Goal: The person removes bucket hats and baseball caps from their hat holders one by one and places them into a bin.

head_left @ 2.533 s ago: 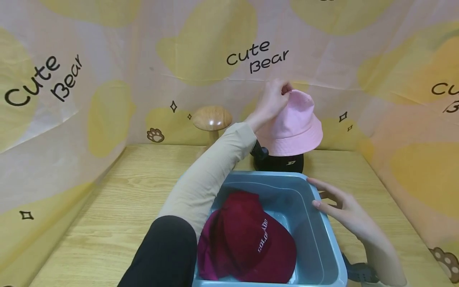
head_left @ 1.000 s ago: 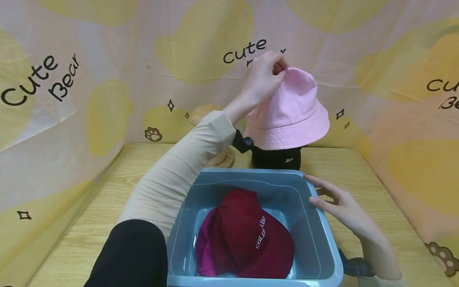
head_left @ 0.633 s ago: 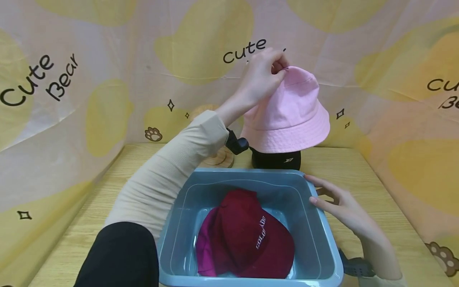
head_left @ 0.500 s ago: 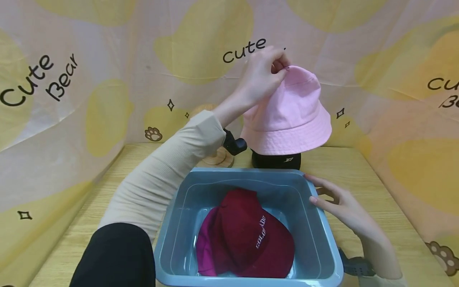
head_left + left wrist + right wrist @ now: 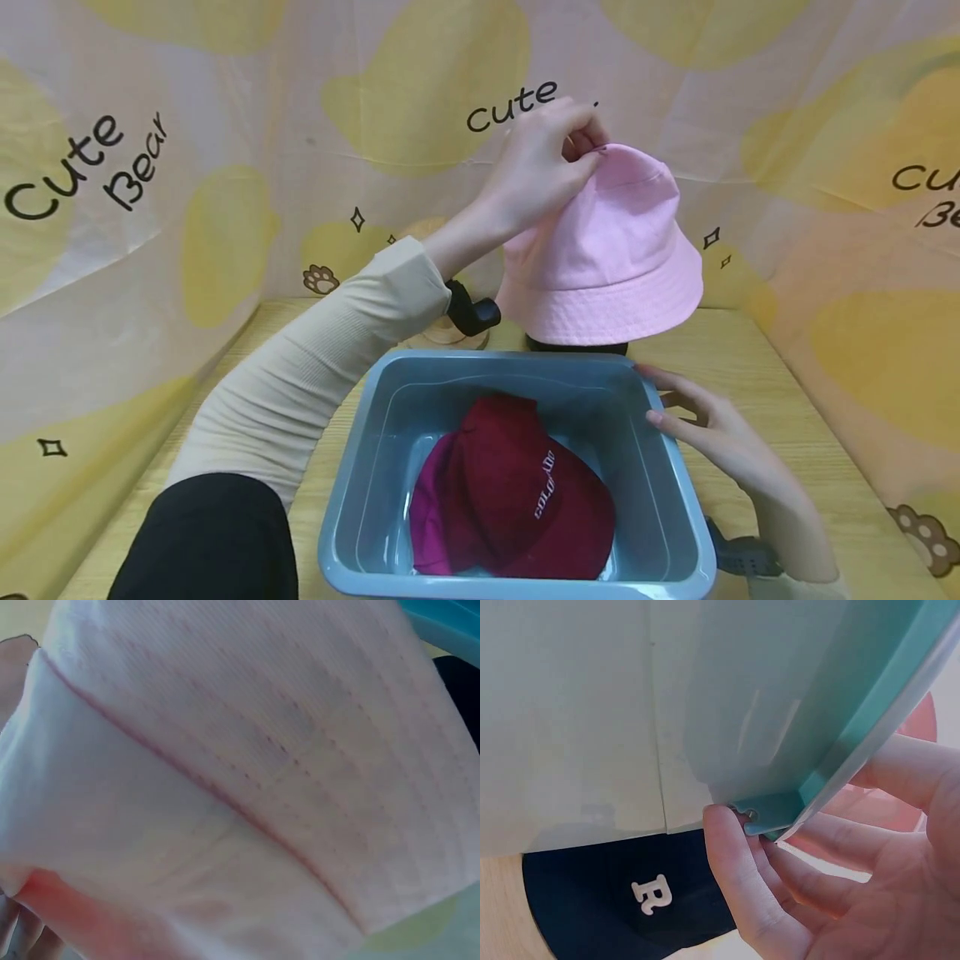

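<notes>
My left hand pinches the crown of a pink bucket hat, which hangs brim down behind the tub's far rim. Its crown and stitched brim fill most of the left wrist view. My right hand holds the far right corner of a blue plastic tub, fingers under the rim in the right wrist view. A dark red cap with white lettering lies inside the tub, partly over a magenta cloth item. Behind the tub is a black cap with a white R, mostly hidden by the pink hat in the head view.
A wooden stand with a round base is at the back, largely hidden by my left forearm. A patterned cloth backdrop encloses the wooden table at the back and sides.
The left hand has raised the pink hat, then brought it nearer to the tub, so it covers more of the black cap. The left arm has swung left; the right hand stays on the rim.
</notes>
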Motion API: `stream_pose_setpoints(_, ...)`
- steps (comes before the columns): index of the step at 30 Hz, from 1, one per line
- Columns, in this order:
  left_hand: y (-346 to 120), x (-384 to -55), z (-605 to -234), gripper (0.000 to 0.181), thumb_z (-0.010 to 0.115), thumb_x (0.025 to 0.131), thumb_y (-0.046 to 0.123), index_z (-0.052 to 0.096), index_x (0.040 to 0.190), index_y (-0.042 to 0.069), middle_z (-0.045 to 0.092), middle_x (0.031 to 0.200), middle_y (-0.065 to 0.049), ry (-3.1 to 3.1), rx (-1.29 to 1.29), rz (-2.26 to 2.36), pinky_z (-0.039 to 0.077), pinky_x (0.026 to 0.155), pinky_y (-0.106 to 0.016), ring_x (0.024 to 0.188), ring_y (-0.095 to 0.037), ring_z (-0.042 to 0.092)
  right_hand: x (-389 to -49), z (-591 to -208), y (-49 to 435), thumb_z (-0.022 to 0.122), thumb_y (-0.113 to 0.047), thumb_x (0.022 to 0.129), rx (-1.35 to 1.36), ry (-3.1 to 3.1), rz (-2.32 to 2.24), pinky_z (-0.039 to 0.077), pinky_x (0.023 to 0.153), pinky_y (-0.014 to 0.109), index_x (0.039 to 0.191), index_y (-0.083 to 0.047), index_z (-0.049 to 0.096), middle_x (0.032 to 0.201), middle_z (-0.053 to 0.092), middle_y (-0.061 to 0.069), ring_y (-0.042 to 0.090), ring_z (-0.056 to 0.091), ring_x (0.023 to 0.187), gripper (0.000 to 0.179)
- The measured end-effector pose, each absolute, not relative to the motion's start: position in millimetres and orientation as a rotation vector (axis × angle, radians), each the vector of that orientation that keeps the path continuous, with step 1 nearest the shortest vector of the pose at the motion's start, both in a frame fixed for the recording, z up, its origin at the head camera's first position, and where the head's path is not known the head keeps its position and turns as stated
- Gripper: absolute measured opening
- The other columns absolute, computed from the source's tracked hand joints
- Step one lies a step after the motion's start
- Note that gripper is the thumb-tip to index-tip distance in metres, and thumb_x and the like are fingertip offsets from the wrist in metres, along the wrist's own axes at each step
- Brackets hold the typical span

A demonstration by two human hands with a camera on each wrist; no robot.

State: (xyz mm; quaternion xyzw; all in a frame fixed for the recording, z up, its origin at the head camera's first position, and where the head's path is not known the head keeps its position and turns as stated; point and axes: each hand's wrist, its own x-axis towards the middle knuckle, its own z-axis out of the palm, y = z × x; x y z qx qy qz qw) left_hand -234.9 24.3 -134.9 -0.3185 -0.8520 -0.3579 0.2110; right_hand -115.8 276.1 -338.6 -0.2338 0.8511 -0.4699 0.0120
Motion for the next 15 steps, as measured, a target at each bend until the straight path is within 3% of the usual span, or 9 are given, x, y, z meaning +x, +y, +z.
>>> stream_pose_setpoints(7,19,-221,-131,0.010,0.061,0.090,0.008,0.069,0.096,0.008,0.063,0.094,-0.003,-2.350,-0.940,-0.976,0.043,0.076,-0.011,0.081,-0.006,0.056,-116,-337,276,0.056,-0.011,0.095,-0.678,2.650,-1.448,0.051,0.080,0.021,0.146,-0.017,0.041,0.142,0.046,-0.015,0.001,0.048,0.110,0.053)
stream_pose_setpoints(13,13,-207,-131,0.009,0.062,0.090,0.007,0.070,0.095,0.007,0.063,0.092,-0.003,-2.298,-1.011,-0.988,0.044,0.078,-0.014,0.082,-0.006,0.056,-117,-337,277,0.058,-0.015,0.095,-0.603,2.689,-1.406,0.053,0.078,0.022,0.138,-0.008,0.048,0.134,0.053,0.005,-0.006,0.052,0.106,0.045)
stream_pose_setpoints(15,11,-202,-132,0.010,0.062,0.089,0.006,0.070,0.094,0.007,0.063,0.091,-0.003,-2.275,-1.045,-0.994,0.044,0.078,-0.015,0.082,-0.006,0.056,-117,-339,278,0.059,-0.014,0.094,-0.583,2.694,-1.416,0.053,0.078,0.021,0.133,-0.004,0.050,0.127,0.056,-0.002,-0.007,0.054,0.104,0.041)
